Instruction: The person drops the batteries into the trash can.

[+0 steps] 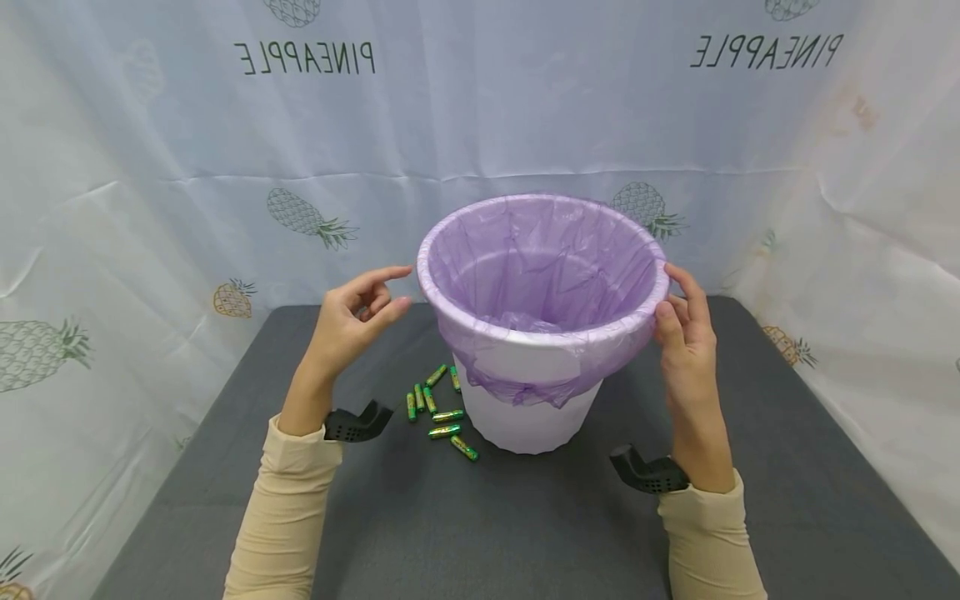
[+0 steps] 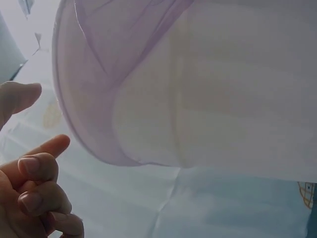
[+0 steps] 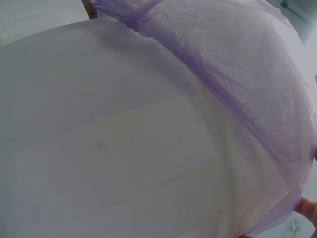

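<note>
A white trash bin (image 1: 525, 425) stands upright, lined with a translucent purple trash bag (image 1: 510, 367) folded out over its rim. To the left of the rim, the left hand (image 1: 352, 312) is raised with index finger and thumb stretched toward the bin, a small gap away. Its other fingers curl loosely and hold nothing, as the left wrist view also shows. At the right side of the rim, the right hand (image 1: 688, 333) pinches the bag's edge with thumb and index finger. Only fingertips (image 3: 306, 207) of that hand show in the right wrist view.
Several green batteries (image 1: 447, 415) lie scattered on the dark grey tabletop (image 1: 487, 533), close to the bin's left side. Pineapple-print curtains (image 1: 480, 125) surround the table at the back and sides. Black wrist mounts (image 1: 358, 422) sit at both cuffs.
</note>
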